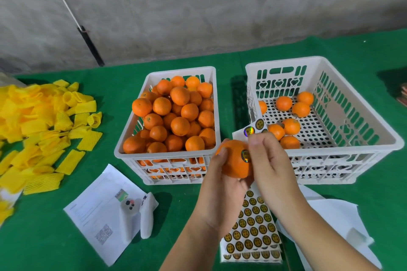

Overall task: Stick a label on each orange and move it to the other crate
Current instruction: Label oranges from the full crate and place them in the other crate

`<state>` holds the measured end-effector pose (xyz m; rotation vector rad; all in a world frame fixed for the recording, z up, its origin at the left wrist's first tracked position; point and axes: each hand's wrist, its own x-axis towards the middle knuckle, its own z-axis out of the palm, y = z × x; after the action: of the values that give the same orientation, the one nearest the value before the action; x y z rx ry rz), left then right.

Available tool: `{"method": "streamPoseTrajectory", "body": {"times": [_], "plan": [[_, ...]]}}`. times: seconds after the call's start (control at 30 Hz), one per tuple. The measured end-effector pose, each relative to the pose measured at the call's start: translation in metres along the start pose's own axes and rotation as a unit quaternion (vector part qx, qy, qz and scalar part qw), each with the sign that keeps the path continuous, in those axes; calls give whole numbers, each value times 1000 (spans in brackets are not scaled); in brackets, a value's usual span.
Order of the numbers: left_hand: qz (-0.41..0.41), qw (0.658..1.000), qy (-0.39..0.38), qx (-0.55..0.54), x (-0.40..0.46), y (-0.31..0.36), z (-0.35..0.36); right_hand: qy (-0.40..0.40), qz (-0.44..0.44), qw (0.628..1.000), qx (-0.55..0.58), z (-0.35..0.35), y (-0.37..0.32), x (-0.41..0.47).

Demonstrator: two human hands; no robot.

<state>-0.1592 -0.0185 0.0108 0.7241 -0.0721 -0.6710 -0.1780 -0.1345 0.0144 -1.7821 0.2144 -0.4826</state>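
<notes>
While the left hand point(222, 180) grips one orange point(234, 160) from below and behind, its fingers point(221, 153) curled round the fruit's left side, the right hand point(269, 160) sits against the fruit's right side. A round, shiny label point(245, 155) lies on the orange's upper right face, at the edge of the right hand. The right fingers point(257, 141) are bent and drawn close together above the label; whether they pinch anything cannot be told. The held orange is in the air above the table point(187, 204), in front of the gap between the two crates.

The left crate point(130, 138), white and slotted, is heaped with oranges to about its rim. The right crate point(361, 116), of the same make, holds a few oranges on its perforated floor, grouped toward its left and rear. A partly used label sheet point(258, 126) leans at the near left corner of the right crate, with a few labels on it showing above the right hand.

Near the front edge, under the forearms, lies a stack of full label sheets point(253, 233) with rows of round gold labels. White paper sheets point(330, 211) lie to its right. To the left, a printed paper point(92, 209) carries a white handheld controller point(136, 215). A pile of yellow foam net sleeves point(39, 130) covers the table's left side. The table is covered in green cloth, and a grey concrete wall point(220, 6) stands behind.
</notes>
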Motion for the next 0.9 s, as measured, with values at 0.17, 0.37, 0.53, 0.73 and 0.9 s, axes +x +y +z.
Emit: {"method": "streamPoseTrajectory", "body": {"times": [0.17,0.37,0.53,0.73,0.9], "plan": [[12,1000,9,-10,-2,4,-8,5,-27,998,-52,10,5,0],[26,998,46,-20,-5,-2,-3,23,-29,999,-23,14,10,-1],[37,997,66,21,6,-1,4,21,-49,998,-13,16,10,-2],[71,994,75,-25,17,-5,0,-97,-16,995,-13,1,12,8],[49,992,62,-100,20,-4,-3,-128,-29,991,-2,-3,14,11]]}}
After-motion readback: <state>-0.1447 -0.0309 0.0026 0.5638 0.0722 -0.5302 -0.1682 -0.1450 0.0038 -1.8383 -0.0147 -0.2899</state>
